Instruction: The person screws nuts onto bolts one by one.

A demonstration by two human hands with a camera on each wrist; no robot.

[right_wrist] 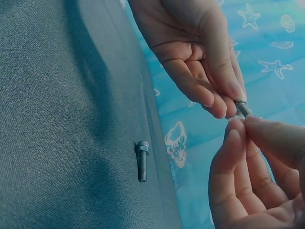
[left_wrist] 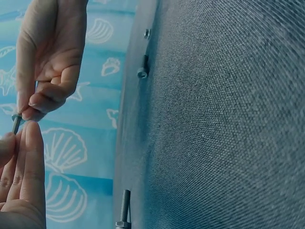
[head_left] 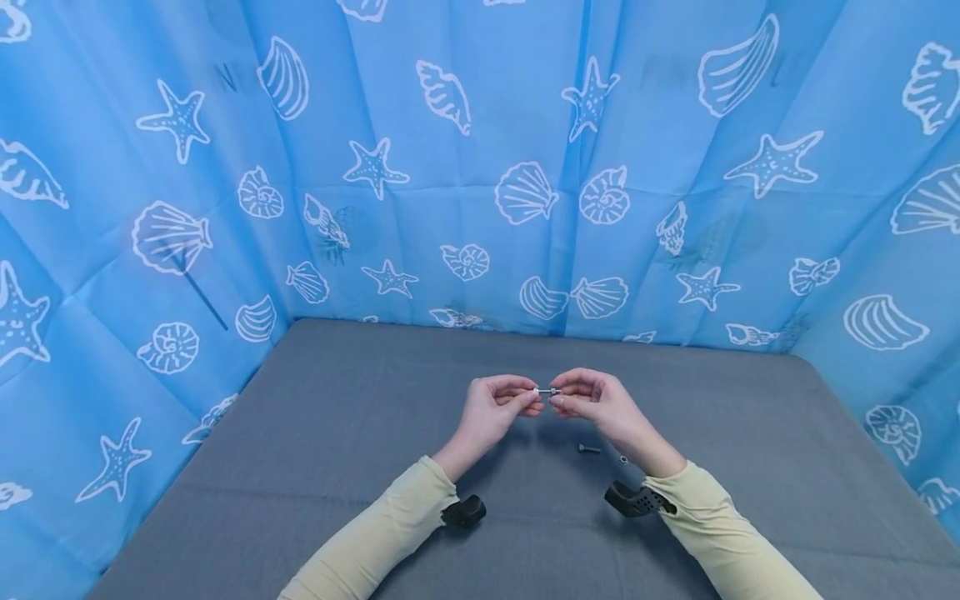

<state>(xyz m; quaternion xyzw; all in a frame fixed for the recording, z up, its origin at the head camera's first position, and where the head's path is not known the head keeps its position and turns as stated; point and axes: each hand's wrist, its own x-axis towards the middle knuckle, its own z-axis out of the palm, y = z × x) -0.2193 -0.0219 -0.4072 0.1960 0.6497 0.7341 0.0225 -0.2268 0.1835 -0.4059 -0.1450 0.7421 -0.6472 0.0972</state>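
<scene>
In the head view, a small metal bolt [head_left: 546, 391] is held level between both hands above the table. My left hand [head_left: 491, 408] pinches one end between thumb and fingertips. The other end is pinched by my right hand [head_left: 600, 404]. Close to the right fingertips a wider, nut-like ring [left_wrist: 17, 116] shows on the bolt in the left wrist view; the fingers cover too much to tell whether it is a nut or the head. A threaded part of the shaft [right_wrist: 246, 110] shows between the two hands in the right wrist view.
On the grey table [head_left: 337, 467] lie a loose bolt [head_left: 588, 449] and a nut [head_left: 623, 460] near my right wrist. Another bolt with a nut on it [right_wrist: 143, 160] lies on the cloth. Blue shell-patterned curtains [head_left: 465, 208] surround the table's back and sides.
</scene>
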